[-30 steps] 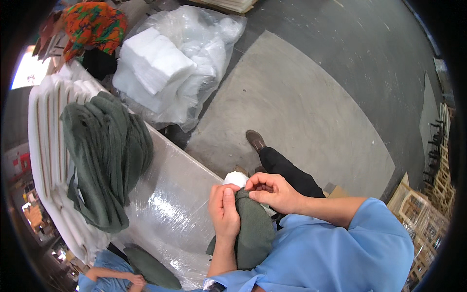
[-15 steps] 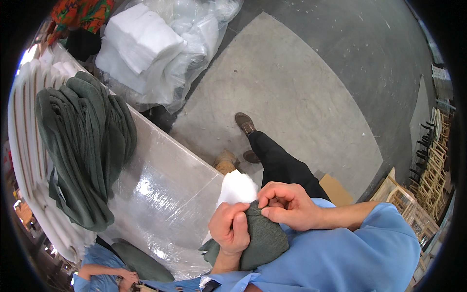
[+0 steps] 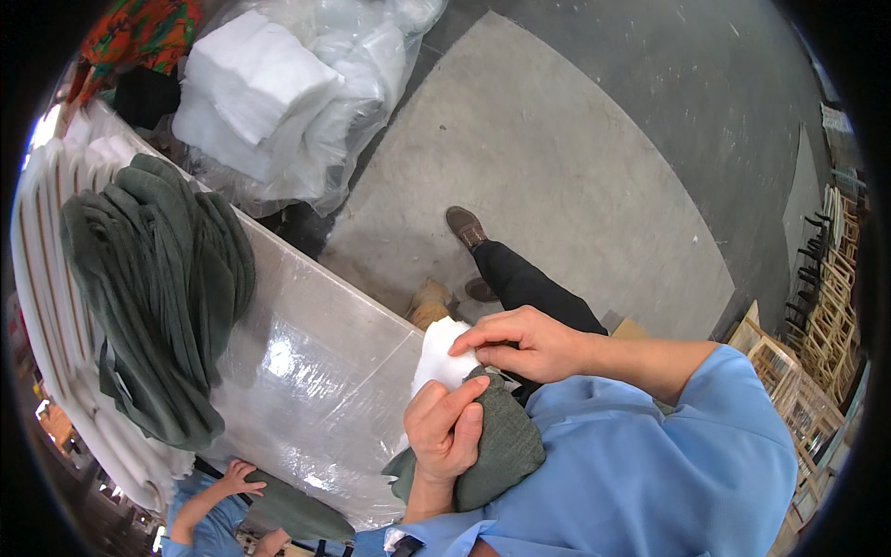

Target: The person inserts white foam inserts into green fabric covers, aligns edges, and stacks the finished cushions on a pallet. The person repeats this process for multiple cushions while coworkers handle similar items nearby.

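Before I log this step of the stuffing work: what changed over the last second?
More white padding stands out of the green cover, and the right hand now pinches its top edge. The left hand still grips the cover's mouth. The pile of green covers on the wrapped table lies unchanged.

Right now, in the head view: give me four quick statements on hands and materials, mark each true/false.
1. Both hands hold a green fabric cover with white padding showing at its top. True.
2. The right hand is empty and away from the padding. False: its fingers pinch it.
3. A pile of green covers lies on the plastic-wrapped table. True.
4. The left hand rests on that table. False: it grips the cover.
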A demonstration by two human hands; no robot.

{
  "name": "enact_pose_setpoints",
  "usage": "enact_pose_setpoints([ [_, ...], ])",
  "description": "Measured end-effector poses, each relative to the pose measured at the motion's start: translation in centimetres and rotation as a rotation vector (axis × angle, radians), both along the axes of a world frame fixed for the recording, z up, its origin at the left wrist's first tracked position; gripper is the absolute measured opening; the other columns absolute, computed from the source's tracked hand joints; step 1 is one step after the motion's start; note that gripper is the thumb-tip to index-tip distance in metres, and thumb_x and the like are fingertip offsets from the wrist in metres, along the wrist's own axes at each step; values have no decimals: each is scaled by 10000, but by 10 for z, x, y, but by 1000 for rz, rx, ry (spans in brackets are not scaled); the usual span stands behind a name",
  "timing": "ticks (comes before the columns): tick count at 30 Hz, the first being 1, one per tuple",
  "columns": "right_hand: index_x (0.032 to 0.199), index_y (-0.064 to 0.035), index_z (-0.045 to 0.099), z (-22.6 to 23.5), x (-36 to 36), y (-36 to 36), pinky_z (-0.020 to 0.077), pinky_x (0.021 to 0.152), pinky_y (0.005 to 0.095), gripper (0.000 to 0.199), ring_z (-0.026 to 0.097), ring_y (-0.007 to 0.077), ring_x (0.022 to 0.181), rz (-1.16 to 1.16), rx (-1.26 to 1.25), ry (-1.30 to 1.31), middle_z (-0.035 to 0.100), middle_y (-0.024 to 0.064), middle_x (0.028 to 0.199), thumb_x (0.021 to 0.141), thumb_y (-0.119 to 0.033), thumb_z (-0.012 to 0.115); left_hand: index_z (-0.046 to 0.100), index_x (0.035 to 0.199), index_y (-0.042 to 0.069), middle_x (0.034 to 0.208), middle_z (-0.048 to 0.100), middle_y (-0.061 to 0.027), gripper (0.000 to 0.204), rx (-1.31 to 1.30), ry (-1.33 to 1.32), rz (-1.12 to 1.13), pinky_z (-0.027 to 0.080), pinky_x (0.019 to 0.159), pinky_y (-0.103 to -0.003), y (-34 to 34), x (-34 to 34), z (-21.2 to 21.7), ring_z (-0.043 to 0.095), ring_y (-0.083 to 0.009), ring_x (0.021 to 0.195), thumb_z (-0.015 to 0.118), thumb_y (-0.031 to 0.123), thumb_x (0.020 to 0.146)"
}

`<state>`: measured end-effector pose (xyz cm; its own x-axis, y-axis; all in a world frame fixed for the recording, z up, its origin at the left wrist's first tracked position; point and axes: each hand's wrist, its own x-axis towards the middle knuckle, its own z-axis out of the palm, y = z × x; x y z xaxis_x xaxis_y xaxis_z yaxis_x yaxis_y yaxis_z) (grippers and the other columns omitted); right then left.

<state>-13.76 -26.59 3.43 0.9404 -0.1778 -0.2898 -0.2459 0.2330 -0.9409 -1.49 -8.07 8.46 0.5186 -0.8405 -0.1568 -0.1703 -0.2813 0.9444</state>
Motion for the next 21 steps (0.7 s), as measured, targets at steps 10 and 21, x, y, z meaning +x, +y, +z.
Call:
enact_pose_setpoints([
  [10,1092,-22,750,6,-7,-28,542,761,296,109,673,118,858,126,85,73,731,63,952,997,-65,718,820,1141,43,695,473,-43,255,13,-20,-36,386,582,-351,-1,2,0,468,-210,629,736,102,907],
  [21,1041,-11,702,-2,3,-33,545,741,321,75,670,143,823,281,106,94,706,70,921,997,-70,711,826,1144,54,712,493,-49,295,-1,-8,-32,400,600,-350,3,-2,-3,480,-215,645,731,81,866],
])
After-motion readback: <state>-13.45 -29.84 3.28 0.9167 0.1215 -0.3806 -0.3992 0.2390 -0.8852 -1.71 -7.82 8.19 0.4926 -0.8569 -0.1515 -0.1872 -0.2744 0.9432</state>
